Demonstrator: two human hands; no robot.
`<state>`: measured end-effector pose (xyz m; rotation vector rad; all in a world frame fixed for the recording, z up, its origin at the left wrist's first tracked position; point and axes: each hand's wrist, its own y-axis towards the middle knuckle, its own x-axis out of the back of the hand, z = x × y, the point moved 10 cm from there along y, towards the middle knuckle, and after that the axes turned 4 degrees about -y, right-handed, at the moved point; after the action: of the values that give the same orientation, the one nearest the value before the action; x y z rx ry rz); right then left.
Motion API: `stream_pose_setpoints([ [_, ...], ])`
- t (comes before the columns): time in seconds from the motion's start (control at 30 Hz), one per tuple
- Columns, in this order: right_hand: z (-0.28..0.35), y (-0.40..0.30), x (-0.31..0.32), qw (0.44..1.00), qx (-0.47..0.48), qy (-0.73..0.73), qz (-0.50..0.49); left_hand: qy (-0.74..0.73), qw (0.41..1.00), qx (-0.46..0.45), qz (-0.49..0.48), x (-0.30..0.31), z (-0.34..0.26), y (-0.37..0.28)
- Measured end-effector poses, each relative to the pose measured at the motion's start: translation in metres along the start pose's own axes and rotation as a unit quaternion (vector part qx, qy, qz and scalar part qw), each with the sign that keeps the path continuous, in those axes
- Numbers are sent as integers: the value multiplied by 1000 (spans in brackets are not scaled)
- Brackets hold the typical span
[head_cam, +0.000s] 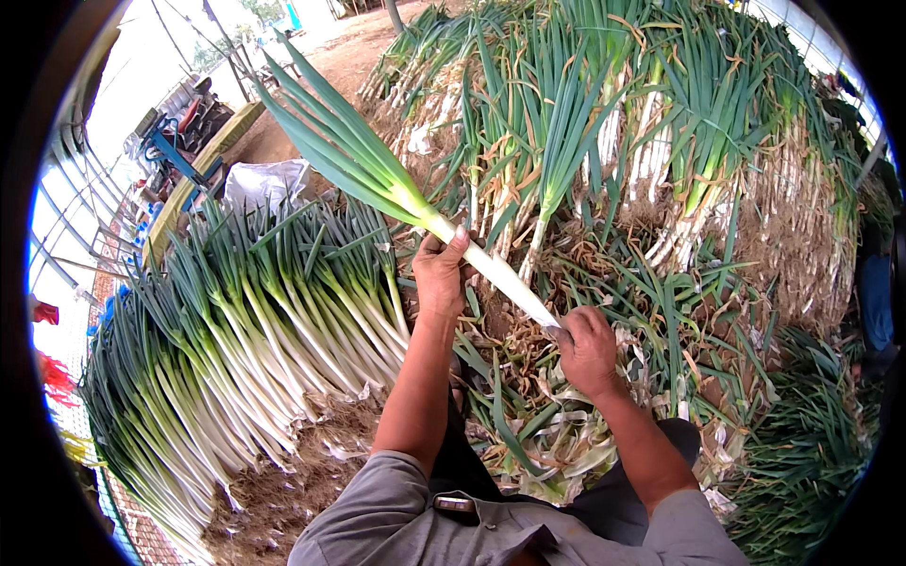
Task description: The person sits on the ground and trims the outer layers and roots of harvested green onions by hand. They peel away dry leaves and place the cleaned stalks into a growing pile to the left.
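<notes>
Slanting across the middle of the view is one large green onion (504, 274), its green leaves up to the left and its white stem down to the right. My left hand (442, 272) is wrapped around the stem below the leaves. At the stem's lower end, my right hand (586, 347) pinches the tip between thumb and fingers; the root end there is hidden. To my left lies a broad row of green onions (283, 311) with clean white stems. Beyond my hands stands a heap of green onions (637, 141) with dry leaves and soiled roots.
Stripped leaves and peelings (566, 439) litter the ground between my legs. More green onions (800, 424) lie at lower right. A white sack (265, 180) sits behind the left row, near a blue metal frame (177, 159) and a long yellowish beam (202, 170).
</notes>
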<state>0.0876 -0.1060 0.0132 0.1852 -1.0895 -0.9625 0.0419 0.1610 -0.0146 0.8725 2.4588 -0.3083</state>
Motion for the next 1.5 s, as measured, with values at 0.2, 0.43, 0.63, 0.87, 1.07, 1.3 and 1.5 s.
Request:
stream_pose_setpoints([
  [0.2, -4, 0, 10, 988, -67, 134, -39, -107, 988, 52, -97, 3, 16, -3],
  [0.43, -18, 5, -7, 908, -167, 384, -7, -129, 972, 105, -165, -10, 44, -26],
  [0.63, 11, -23, 9, 602, -244, 748, 137, -144, 975, 64, -154, 48, 8, 35],
  [0.87, -131, -52, 113, 861, -385, 313, 110, -195, 968, 12, -157, 92, -24, 51],
  [1.07, -49, -1, 43, 927, -249, 189, 205, -181, 973, 24, -142, 56, 2, 23],
  [1.3, 21, -87, -79, 793, -248, 354, 429, -153, 982, 76, -75, 25, 13, 10],
  [1.5, 9, -79, -3, 835, -213, 347, 371, -171, 972, 60, -149, 76, 5, 40],
])
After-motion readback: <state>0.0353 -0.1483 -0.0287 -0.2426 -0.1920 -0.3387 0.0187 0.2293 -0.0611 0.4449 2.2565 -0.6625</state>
